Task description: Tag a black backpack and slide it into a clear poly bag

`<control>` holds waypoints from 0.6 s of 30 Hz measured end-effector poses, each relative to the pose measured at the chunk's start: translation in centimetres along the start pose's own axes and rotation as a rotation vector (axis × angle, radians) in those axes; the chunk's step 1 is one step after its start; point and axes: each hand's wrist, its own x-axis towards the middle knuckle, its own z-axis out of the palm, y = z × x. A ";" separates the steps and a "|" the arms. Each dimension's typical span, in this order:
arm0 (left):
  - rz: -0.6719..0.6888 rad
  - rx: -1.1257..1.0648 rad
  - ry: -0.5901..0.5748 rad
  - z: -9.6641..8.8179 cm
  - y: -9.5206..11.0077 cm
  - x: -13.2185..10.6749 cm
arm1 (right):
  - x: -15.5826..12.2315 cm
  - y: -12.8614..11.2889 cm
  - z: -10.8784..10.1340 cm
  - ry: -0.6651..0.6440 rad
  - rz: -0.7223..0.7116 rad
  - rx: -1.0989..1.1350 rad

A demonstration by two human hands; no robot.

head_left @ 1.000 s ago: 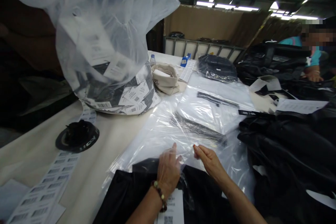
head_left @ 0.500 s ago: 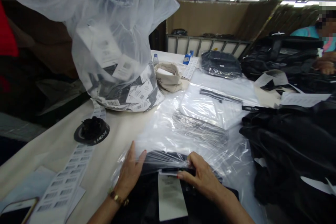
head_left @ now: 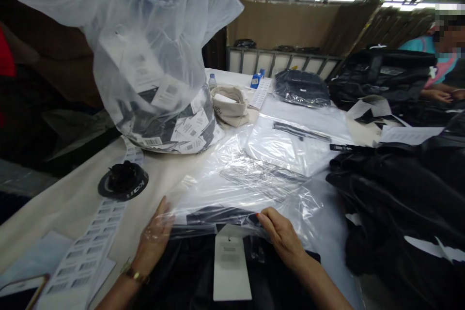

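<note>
A black folded garment lies directly before me, its far end inside a clear plastic bag. On top of the garment rests a pale hang tag, its upper edge close to the bag's mouth. My left hand is at the left side of the bag, fingers stretched out, with the clear film over part of them. My right hand has its fingers curled and pinched on the bag's edge at the right of the garment. Some of the right fingertips are hidden.
A large translucent sack of tags stands at the back left. Nearby are a ribbon roll, label sheets, a phone and a beige cloth pouch. Black garments are heaped at right; a co-worker is beyond.
My left hand has moved left and nearer to me, and film now covers part of it. The bag's edge is drawn wider over the garment. The tag lies more fully in view.
</note>
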 end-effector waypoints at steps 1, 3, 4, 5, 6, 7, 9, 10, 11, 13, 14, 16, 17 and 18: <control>-0.016 -0.021 -0.004 -0.1 -0.1 -0.2 | -0.5 0.2 -0.1 0.033 -0.065 -0.068; -0.050 -0.045 0.006 -0.3 -0.4 -0.7 | -1.8 0.7 -0.5 0.089 -0.237 -0.229; -0.065 -0.039 0.016 -0.4 -0.5 -0.9 | -2.6 1.0 -0.7 0.106 -0.323 -0.311; -0.084 -0.022 0.026 -0.6 -0.6 -1.0 | -3.4 1.2 -1.0 0.117 -0.393 -0.391; -0.105 -0.007 0.027 -0.8 -0.6 -1.1 | -4.1 1.5 -1.3 0.122 -0.447 -0.467; -0.131 0.006 0.027 -1.1 -0.5 -1.1 | -4.8 1.8 -1.6 0.122 -0.484 -0.539; -0.161 0.022 0.018 -1.5 -0.3 -1.2 | -5.7 2.4 -1.9 0.133 -0.511 -0.655; -0.153 0.031 0.018 -1.7 -0.1 -1.3 | -5.8 2.6 -1.9 0.159 -0.502 -0.692; -0.137 0.042 0.025 -1.8 0.1 -1.3 | -5.8 2.8 -1.8 0.195 -0.479 -0.712; -0.113 0.082 0.048 -1.9 0.4 -1.3 | -5.4 3.1 -1.2 0.292 -0.414 -0.719; -0.111 0.108 0.059 -1.9 0.4 -1.4 | -5.0 3.2 -0.9 0.341 -0.390 -0.724; -0.094 0.150 0.072 -1.8 0.2 -1.3 | -4.2 3.3 -0.3 0.407 -0.375 -0.753; -0.057 0.172 0.078 -1.8 0.0 -1.3 | -3.9 3.4 -0.1 0.429 -0.380 -0.773; -0.005 0.199 0.090 -1.7 -0.4 -1.2 | -3.6 3.6 0.0 0.444 -0.390 -0.791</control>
